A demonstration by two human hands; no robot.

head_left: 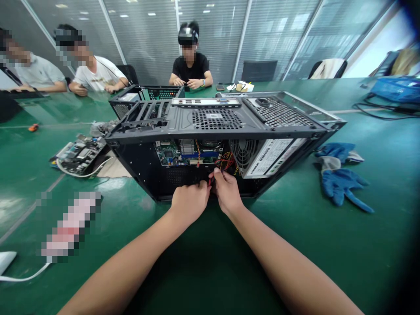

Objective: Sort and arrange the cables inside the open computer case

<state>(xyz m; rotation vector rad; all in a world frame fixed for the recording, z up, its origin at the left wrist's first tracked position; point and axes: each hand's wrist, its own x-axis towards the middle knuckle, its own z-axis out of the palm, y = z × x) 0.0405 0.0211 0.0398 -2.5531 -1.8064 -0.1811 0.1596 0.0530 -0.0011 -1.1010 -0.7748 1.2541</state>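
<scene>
A black computer case point(144, 168) lies on the green table with its open side facing me. Inside it are a green motherboard point(169, 152) and, at the right, a power supply point(274, 157) with a fan grille and a label. My left hand point(190, 199) is closed at the case opening, with a bit of red and black at its fingertips that looks like cable. Close beside it, my right hand point(227, 190) pinches the same red and black cable point(211, 179). Red, yellow and orange wires point(226, 161) run just above my fingers.
Loose circuit boards point(80, 153) lie left of the case, a pixelated device with a white cable nearer me. Blue gloves point(341, 183) and a blue basket point(397, 89) are at the right. Several people sit across the table, near another case point(160, 93).
</scene>
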